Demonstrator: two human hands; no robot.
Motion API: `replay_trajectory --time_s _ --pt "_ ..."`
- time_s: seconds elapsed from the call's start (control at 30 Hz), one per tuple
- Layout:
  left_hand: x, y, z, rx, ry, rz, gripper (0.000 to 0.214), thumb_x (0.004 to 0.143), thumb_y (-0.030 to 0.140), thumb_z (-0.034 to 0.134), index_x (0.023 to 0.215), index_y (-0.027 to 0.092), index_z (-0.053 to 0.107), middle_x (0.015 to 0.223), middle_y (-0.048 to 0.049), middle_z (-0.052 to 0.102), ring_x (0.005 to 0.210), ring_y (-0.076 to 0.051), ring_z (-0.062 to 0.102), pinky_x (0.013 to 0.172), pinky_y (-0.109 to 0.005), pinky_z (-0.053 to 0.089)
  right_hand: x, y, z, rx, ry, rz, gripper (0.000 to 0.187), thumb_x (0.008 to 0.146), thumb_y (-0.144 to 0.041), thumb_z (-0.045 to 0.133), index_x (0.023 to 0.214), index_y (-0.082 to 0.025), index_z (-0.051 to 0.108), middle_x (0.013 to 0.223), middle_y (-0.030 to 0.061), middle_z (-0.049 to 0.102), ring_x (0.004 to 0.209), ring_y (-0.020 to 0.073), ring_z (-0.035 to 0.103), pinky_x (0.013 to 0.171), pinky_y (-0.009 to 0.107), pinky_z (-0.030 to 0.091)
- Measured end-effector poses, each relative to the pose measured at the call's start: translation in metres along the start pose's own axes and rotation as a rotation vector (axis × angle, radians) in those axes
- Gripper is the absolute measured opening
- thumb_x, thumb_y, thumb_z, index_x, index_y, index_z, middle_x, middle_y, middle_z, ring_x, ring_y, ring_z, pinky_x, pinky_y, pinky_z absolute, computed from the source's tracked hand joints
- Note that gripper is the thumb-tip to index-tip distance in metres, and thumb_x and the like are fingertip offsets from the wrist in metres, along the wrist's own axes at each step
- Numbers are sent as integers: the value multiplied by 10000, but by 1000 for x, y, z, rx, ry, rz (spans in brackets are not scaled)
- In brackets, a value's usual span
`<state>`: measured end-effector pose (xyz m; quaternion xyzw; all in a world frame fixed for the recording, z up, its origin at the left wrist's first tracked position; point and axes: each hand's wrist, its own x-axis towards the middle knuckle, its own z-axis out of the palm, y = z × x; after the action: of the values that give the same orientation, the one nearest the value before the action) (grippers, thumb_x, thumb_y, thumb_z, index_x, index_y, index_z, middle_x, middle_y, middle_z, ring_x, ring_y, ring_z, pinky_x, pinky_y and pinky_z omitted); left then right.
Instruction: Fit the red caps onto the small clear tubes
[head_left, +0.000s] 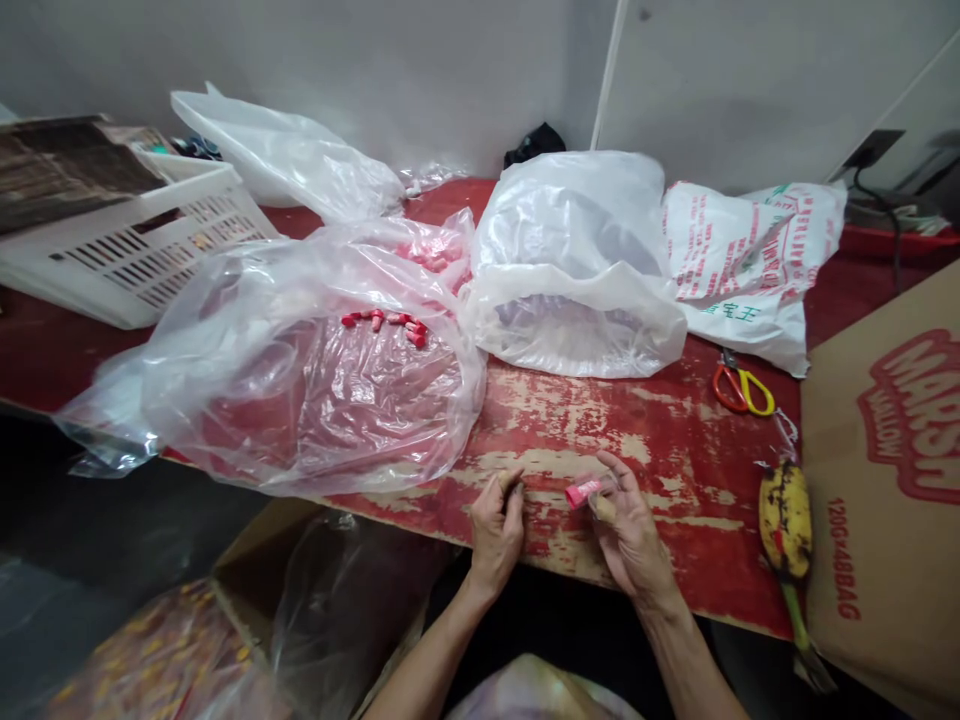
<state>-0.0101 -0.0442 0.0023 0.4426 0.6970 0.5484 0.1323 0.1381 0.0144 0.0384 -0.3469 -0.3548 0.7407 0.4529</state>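
Note:
My right hand (634,540) pinches a small clear plastic piece with a pink-red end (583,492) above the worn red table (547,420). My left hand (496,530) is a little apart from it, its fingers curled in and thumb against the index finger; whether anything tiny is between them cannot be seen. Tan coverings show on some fingertips. Several small red and pink pieces (386,322) lie in a large open clear plastic bag (247,370) on the left. A white translucent bag (574,230) lies with its mouth toward me, beyond my hands.
A printed white sack (750,260), red-and-yellow scissors (742,388) and a spotted banana (784,520) are on the right beside a cardboard box (885,480). A white basket (142,245) stands at left. Below the table edge sit an open carton (262,560) and a bag of orange-yellow items (165,660).

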Motion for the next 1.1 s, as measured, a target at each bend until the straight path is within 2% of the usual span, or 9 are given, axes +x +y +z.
replay_trajectory --time_s 0.33,0.5,0.57,0.63,0.7,0.87,0.97,1.1 --pt "-1 0 0 -9 -13 -12 224 856 195 475 1003 181 643 901 -52 683 839 -171 643 776 -310 523 -2 9 0 -276 -57 -144 461 778 -329 656 1183 -266 446 994 29 637 854 181 637 814 347 517" --pt "-1 0 -1 -18 -6 -18 229 856 195 475 1007 185 647 920 -53 689 848 -173 650 771 -302 522 -4 11 -7 -801 17 -286 411 851 -365 580 1220 -243 446 973 56 626 840 199 633 725 338 538" --pt "-1 0 -1 -21 -7 -9 227 856 188 475 1004 180 647 919 -57 688 853 -172 648 777 -301 520 -2 13 -12 -1057 14 -457 380 876 -339 543 1229 -227 457 1009 88 624 872 227 624 735 374 537" --pt "0 0 -2 -23 -9 -6 228 856 180 473 1007 176 644 914 -58 687 853 -170 646 782 -302 520 2 15 -17 -1297 -43 -641 327 901 -283 487 1219 -210 471 1038 116 620 918 260 604 791 439 512" --pt "0 0 -2 -25 -9 -6 225 854 182 476 1004 176 643 913 -58 688 844 -169 646 780 -306 522 5 17 -20 -1461 -118 -742 306 912 -230 441 1215 -200 472 1005 120 625 902 271 593 796 467 497" --pt "1 0 -1 -32 -10 -6 219 854 195 477 993 179 646 914 -60 692 844 -173 648 778 -314 526 7 21 -21 -1457 -132 -817 393 906 -176 449 1292 -206 385 990 106 622 883 245 594 784 423 513" --pt "0 -1 -1 -29 -9 -2 224 852 190 476 997 178 646 905 -58 690 838 -171 648 776 -311 526 5 22 -21 -1496 -154 -813 380 910 -184 439 1285 -214 389 1028 113 616 909 261 583 796 447 502" --pt "0 -2 0 -26 -9 2 232 850 174 473 1009 181 641 895 -53 684 827 -163 644 770 -297 523 3 23 -22 -1445 -135 -798 399 906 -188 459 1294 -204 371 1022 111 619 900 254 580 792 435 498"
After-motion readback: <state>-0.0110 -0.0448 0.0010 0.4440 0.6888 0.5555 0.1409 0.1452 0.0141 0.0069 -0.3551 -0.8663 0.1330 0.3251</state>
